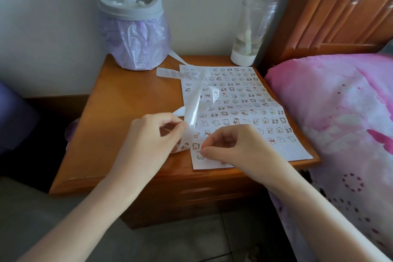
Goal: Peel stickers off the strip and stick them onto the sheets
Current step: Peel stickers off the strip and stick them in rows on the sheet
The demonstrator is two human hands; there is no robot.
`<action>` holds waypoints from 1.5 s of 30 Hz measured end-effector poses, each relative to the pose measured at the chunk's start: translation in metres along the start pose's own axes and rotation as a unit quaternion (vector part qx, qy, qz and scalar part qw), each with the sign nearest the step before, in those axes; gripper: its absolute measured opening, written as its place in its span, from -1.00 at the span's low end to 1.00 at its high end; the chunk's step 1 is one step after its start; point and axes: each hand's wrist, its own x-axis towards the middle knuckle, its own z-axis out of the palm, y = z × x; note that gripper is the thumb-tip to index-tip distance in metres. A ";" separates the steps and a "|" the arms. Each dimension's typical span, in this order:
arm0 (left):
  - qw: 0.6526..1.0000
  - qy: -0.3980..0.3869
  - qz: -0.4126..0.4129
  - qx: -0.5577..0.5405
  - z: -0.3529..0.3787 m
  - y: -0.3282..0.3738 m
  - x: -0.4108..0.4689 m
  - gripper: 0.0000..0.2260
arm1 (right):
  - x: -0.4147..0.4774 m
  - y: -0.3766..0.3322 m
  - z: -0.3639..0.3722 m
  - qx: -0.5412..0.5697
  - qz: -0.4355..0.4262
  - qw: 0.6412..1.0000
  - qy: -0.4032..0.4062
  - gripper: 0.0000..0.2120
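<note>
A white sheet [240, 100] covered with several rows of small cartoon stickers lies on the right half of a wooden nightstand [127, 100]. A long glossy backing strip [194, 102] curls up from my left hand [148, 140], which pinches its lower end, and runs back toward the bin. My right hand [231, 144] has its fingers curled, with thumb and forefinger tips pressed on a small bear sticker [200, 155] at the sheet's near left corner. The sticker under the fingertips is partly hidden.
A grey-lidded bin [131, 27] lined with a purple bag stands at the back left of the nightstand. A clear bottle [251, 27] stands at the back right. A bed with pink bedding [340, 112] borders the right edge.
</note>
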 end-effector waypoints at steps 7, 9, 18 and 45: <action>1.000 0.000 0.002 0.015 0.000 -0.001 -0.001 -0.86 | 0.001 0.000 0.003 -0.020 0.000 1.000 0.005 -0.96; 1.000 0.001 0.003 0.022 0.000 -0.002 -0.001 -0.86 | 0.001 -0.001 0.003 -0.024 0.002 1.000 0.003 -0.96; 1.000 0.004 -0.004 0.024 0.000 -0.001 -0.001 -0.85 | -0.001 -0.001 0.005 -0.040 -0.003 0.999 0.012 -0.96; 1.000 0.002 0.013 0.017 -0.001 -0.001 -0.001 -0.85 | 0.000 0.006 0.015 -0.153 -0.037 0.986 0.059 -0.89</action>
